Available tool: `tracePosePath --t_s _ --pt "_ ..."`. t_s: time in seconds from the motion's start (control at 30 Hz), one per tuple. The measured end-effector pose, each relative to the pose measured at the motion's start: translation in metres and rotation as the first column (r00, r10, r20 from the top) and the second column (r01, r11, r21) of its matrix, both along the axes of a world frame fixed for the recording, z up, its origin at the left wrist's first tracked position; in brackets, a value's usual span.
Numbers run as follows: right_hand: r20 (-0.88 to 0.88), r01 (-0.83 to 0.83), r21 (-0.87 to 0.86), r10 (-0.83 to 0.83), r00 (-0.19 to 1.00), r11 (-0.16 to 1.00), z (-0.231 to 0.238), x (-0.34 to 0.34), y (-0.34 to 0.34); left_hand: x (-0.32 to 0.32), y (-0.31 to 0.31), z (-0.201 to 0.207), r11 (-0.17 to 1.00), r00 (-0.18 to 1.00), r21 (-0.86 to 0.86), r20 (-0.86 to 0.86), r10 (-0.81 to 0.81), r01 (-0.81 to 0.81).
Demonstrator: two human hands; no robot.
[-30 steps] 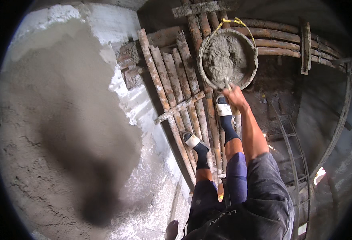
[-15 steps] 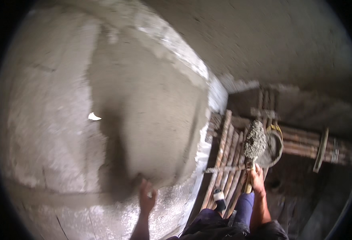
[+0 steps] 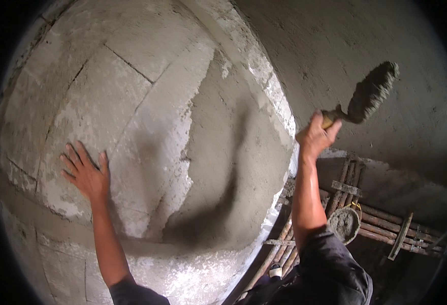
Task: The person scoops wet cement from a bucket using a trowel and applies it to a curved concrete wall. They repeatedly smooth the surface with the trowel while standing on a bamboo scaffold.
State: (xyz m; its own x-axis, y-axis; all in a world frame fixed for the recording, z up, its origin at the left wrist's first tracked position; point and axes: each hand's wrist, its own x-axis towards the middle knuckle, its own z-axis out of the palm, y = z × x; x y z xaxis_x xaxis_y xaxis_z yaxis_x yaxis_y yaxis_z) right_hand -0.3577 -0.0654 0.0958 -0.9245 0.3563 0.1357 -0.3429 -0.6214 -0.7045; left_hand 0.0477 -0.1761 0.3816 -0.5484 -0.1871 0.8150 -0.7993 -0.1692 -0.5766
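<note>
My left hand (image 3: 89, 175) is spread on the bare block wall (image 3: 127, 117), its fingers apart and palm toward the surface. My right hand (image 3: 317, 133) is raised at the right, closed round the handle of a trowel (image 3: 372, 94). Grey wet mortar covers the trowel blade, which points up and to the right. Between my hands lies a patch of fresh grey plaster (image 3: 238, 152) with a ragged left edge. Shadows of my arm fall across it.
Below my right arm, a round bucket (image 3: 353, 212) of mortar stands on the scaffold poles (image 3: 381, 223). A wooden crosspiece (image 3: 400, 236) lies over the poles at the right. A rough grey surface (image 3: 325, 46) slopes overhead, meeting the wall along a pale edge.
My right hand has lifted the loaded trowel from beside the bucket up to the upper right. My left hand has moved left and spread against the wall; the view has shifted.
</note>
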Motion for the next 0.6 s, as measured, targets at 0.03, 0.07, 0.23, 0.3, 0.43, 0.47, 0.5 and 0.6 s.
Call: tracePosePath --t_s 0.03,0.07,0.23,0.3,0.43,0.47,0.5,0.6 --pt "-0.014 -0.025 0.036 0.025 1.0 0.999 0.011 -0.004 -0.029 0.002 -0.003 -0.001 1.0 1.0 -0.009 0.008 -0.026 0.026" --pt "-0.042 0.069 -0.018 -0.07 0.997 0.997 0.022 -0.005 -0.057 0.003 -0.006 -0.001 0.998 0.998 -0.021 0.015 -0.053 0.053" --pt "-0.174 -0.371 0.461 0.492 0.853 0.806 0.039 0.096 -0.112 0.0 -0.006 -0.001 1.0 1.0 -0.006 0.011 -0.02 0.02" --pt "-0.117 -0.497 0.637 0.712 0.692 0.588 0.029 0.163 -0.083 -0.003 -0.005 -0.001 1.0 1.0 -0.01 0.006 -0.027 0.027" --pt "0.098 -0.812 0.442 0.879 0.466 0.381 -0.008 0.22 -0.046 -0.007 -0.003 -0.002 1.0 0.999 -0.018 0.024 -0.022 0.023" --pt "0.251 -0.907 0.298 0.892 0.376 0.298 -0.015 0.211 -0.052 -0.007 -0.002 -0.002 0.997 0.996 -0.051 0.06 -0.063 0.066" --pt "0.134 -0.876 0.228 0.877 0.461 0.425 -0.025 0.198 -0.058 -0.007 -0.003 -0.002 0.999 0.999 -0.025 0.042 -0.03 0.031" --pt "0.007 -0.712 0.239 0.732 0.681 0.661 -0.028 0.12 -0.11 -0.007 -0.004 -0.002 0.998 0.998 -0.033 0.035 -0.047 0.048"
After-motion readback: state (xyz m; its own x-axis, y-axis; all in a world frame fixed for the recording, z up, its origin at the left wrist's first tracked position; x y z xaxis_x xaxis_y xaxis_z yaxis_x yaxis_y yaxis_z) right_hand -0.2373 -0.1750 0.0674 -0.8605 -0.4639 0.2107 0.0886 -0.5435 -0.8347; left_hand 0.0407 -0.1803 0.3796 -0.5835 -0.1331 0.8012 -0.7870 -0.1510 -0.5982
